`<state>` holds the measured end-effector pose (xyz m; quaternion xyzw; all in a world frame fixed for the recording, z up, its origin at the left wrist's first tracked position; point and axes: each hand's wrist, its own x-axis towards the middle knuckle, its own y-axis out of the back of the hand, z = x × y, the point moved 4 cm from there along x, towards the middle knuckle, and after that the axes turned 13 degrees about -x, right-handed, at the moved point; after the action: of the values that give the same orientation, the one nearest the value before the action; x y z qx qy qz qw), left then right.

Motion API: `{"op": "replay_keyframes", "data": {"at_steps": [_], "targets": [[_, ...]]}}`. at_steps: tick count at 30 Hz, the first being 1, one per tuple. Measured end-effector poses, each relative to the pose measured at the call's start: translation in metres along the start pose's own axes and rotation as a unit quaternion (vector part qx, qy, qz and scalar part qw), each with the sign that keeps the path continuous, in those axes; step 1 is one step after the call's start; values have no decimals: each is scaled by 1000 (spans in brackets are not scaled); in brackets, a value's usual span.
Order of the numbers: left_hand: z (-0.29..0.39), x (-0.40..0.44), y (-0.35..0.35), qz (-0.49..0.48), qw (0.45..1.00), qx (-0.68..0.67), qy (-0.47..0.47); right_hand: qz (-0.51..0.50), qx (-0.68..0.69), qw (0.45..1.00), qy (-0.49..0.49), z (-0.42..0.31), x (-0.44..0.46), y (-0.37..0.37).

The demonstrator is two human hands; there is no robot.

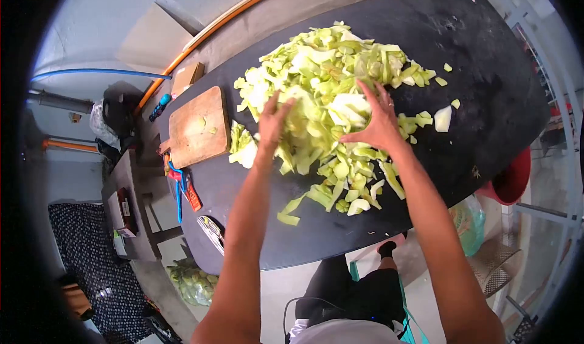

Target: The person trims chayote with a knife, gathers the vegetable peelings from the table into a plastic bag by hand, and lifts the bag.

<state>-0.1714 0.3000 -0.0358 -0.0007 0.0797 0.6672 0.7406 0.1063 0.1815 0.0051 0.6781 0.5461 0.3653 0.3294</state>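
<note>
A large heap of chopped pale green vegetable pieces (316,58), like cut cabbage or mustard greens, is spread over the dark tabletop. My left hand (274,124) is at the heap's left side, its fingers apart and touching the pieces. Opposite it, my right hand (380,120) curves over the right side with thumb and fingers spread wide around some whitish pieces. Between both hands the pieces look slightly blurred. Some fingertips are hidden among the greens.
A wooden cutting board (199,128) with a few scraps lies left of the heap. Near it are a red-handled tool (192,193) and a striped item (211,229). Loose pieces (443,119) lie to the right. A red bucket (512,177) stands beyond the black table (486,58).
</note>
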Motion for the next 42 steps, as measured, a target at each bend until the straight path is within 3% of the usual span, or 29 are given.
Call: {"op": "replay_keyframes", "data": {"at_steps": [1, 2, 3, 6, 9, 13, 21, 24, 29, 37, 42], "targets": [[18, -20, -18, 7, 995, -77, 63, 3, 23, 1000, 7, -9, -1, -6], [10, -23, -30, -49, 976, -193, 86, 6, 47, 999, 12, -18, -4, -9], [-2, -25, -37, -36, 980, -177, 79, -7, 32, 999, 8, -30, -9, -12], [7, -51, -68, -85, 897, -420, 109, 41, 120, 992, 0, -49, -24, -20], [11, -63, -80, -94, 859, -482, 145, 57, 150, 987, -9, -53, -29, -24], [17, -73, -84, -128, 828, -525, 150, 77, 185, 980, -2, -60, -39, -10], [103, -123, -90, -87, 860, -499, 65, 78, 198, 977, 25, -87, -59, 65], [109, -133, -97, -73, 876, -467, 95, 82, 235, 968, 40, -82, -64, 75], [141, -178, -126, -87, 870, -481, 65, 95, 215, 971, 32, -75, -100, 120], [146, -312, -241, -107, 851, -478, 188, 103, 138, 984, -52, -5, -232, 223], [108, -397, -340, -121, 829, -475, 271, 17, 97, 981, -169, 73, -324, 268]]}}
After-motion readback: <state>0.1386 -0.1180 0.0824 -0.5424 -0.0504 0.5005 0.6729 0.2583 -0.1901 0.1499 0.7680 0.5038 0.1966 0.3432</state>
